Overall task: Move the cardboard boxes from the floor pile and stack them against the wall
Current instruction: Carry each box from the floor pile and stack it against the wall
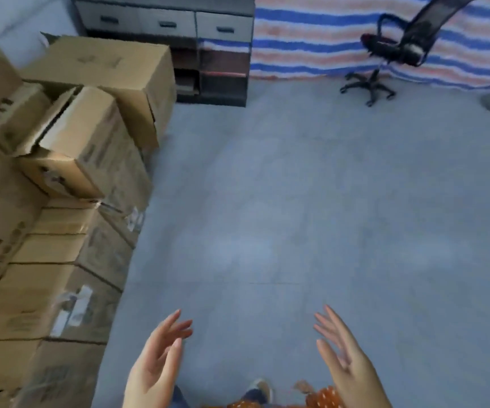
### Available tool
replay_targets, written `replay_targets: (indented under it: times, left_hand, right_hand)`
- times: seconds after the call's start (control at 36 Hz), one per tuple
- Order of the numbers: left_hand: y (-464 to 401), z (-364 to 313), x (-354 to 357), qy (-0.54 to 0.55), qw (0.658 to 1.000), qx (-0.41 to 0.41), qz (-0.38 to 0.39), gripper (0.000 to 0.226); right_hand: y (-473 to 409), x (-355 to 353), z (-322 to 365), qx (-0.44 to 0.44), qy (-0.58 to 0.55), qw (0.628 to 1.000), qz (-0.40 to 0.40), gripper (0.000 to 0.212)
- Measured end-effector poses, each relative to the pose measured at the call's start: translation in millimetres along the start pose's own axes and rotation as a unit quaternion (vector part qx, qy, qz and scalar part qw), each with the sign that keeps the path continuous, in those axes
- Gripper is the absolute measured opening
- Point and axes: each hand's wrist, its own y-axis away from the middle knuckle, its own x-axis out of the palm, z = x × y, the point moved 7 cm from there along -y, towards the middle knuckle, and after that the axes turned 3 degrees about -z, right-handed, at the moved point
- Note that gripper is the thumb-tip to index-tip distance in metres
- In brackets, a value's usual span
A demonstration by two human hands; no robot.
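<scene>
Along the left edge the cardboard boxes (46, 260) stand stacked in rows, their brown sides printed and taped, a white label showing on one low in the stack. On top of the rows a smaller box (81, 142) lies tilted with one flap sprung open, and behind it a large box (105, 63) sits askew, its near corner jutting out over the floor (296, 201). The picture is blurred here, so the printing on the boxes cannot be read.

Just beyond the large box, against the far wall, stands a dark cabinet (179, 39) with three grey drawers across the top and open compartments below.

In the lower middle the left hand (157, 360) is raised over bare floor, palm turned inward, fingers straight and loosely spread, holding nothing. It hangs near the stack but touches no box. Below and between the hands a shoe (260, 390) and a strip of orange dotted fabric (323, 399) show at the bottom edge.

The right hand (345, 357) mirrors the left, well apart from it, palm inward, fingers straight and fanned, empty too.

To the upper right a striped sheet (311, 39) in blue, pink and white hangs down to the floor, and a black office chair (397, 51) on a star base stands before it, its mesh back leaning toward the right corner.
</scene>
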Motion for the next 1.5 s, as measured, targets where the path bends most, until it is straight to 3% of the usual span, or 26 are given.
replay_targets:
  times: [0.28,0.42,0.5,0.58,0.75,0.86,0.94,1.0,1.06,1.11,1.14,1.22,1.25,1.31,1.42,1.5]
  left_hand:
    - [-28.6,-33.7,181.3,-0.050,0.973,0.083,0.207,0.038]
    - [-60.4,-35.4,261.9,-0.068,0.952,0.074,0.289,0.037]
    - [-86.0,-38.3,316.0,-0.080,0.933,0.090,0.339,0.036]
    - [-112.8,-52.9,372.3,-0.078,0.913,0.115,0.383,0.047]
    - [-171.5,-98.0,486.9,-0.069,0.879,0.130,0.454,0.045]
    - [-198.8,-99.5,559.6,-0.091,0.848,0.120,0.508,0.044]
    - [-206.6,-88.9,605.9,-0.115,0.825,0.092,0.546,0.041]
    - [-207.4,-82.0,639.7,-0.141,0.797,0.073,0.583,0.049]
    - [-207.3,-71.4,675.4,-0.155,0.767,0.050,0.621,0.061]
    - [-205.7,-61.4,708.6,-0.171,0.743,0.034,0.647,0.076]
    - [-200.6,-62.5,726.4,-0.175,0.735,0.040,0.654,0.069]
    - [-178.2,-75.2,781.1,-0.186,0.735,0.078,0.647,0.045]
    - [-168.1,-79.6,802.5,-0.184,0.740,0.087,0.641,0.047]
    - [-145.6,-91.0,842.4,-0.169,0.750,0.106,0.631,0.056]
    - [-94.6,-111.6,910.2,-0.124,0.762,0.111,0.626,0.044]
    - [-55.4,-122.9,978.9,-0.122,0.764,0.118,0.623,0.050]
  right_hand:
    - [1.6,-136.5,-49.4,0.068,-0.039,0.980,-0.183,0.063]
    - [-9.1,-175.8,-59.1,0.112,-0.054,0.961,-0.247,0.047]
    - [-23.1,-200.9,-64.1,0.129,-0.066,0.944,-0.298,0.060]
    - [-48.1,-224.3,-64.9,0.137,-0.074,0.924,-0.349,0.051]
    - [-109.5,-266.8,-58.3,0.162,-0.108,0.884,-0.426,0.043]
    - [-139.3,-287.6,-61.2,0.178,-0.132,0.855,-0.470,0.064]
    - [-145.7,-304.1,-68.0,0.212,-0.177,0.828,-0.488,0.048]
    - [-150.3,-317.5,-75.1,0.218,-0.201,0.815,-0.498,0.049]
    - [-156.4,-330.7,-84.9,0.226,-0.184,0.811,-0.508,0.037]
    - [-161.7,-354.7,-88.9,0.272,-0.157,0.741,-0.594,0.045]
    - [-168.1,-369.9,-91.2,0.274,-0.187,0.717,-0.613,0.046]
    - [-172.7,-422.9,-107.7,0.269,-0.207,0.712,-0.614,0.040]
    - [-174.6,-442.8,-115.8,0.244,-0.219,0.723,-0.607,0.037]
    - [-177.8,-485.7,-118.9,0.222,-0.181,0.762,-0.581,0.053]
    - [-163.0,-572.4,-132.7,0.211,-0.129,0.746,-0.619,0.034]
    - [-156.4,-646.1,-141.6,0.199,-0.115,0.737,-0.635,0.034]
